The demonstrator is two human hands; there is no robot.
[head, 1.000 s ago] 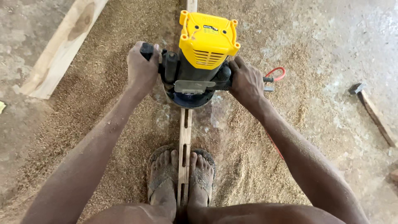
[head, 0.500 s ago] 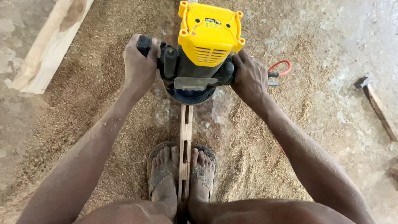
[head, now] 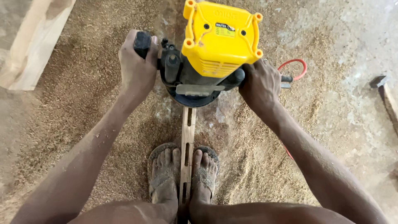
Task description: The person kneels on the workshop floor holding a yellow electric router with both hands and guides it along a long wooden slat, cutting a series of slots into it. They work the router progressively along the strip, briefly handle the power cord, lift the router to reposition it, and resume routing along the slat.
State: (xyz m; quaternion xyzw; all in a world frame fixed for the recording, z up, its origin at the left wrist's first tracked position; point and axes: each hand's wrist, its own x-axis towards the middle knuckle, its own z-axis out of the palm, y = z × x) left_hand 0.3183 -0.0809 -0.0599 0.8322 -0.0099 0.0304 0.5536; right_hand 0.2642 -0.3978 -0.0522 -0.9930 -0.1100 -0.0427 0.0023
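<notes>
A yellow-topped power router with a black body stands on a narrow wooden strip that lies on the floor. My left hand grips the router's black left handle. My right hand grips the right handle, which is mostly hidden under the fingers. The strip has several slots cut along it and runs back between my two sandalled feet, which press against its sides. The router's base covers the strip's far part.
Sawdust covers the concrete floor around the strip. A wooden plank lies at the upper left. A red cord loops beside the right handle. A hammer lies at the right edge.
The router and both hands have shifted slightly along the strip toward my feet; the view has tilted a little. My grip on both handles is unchanged.
</notes>
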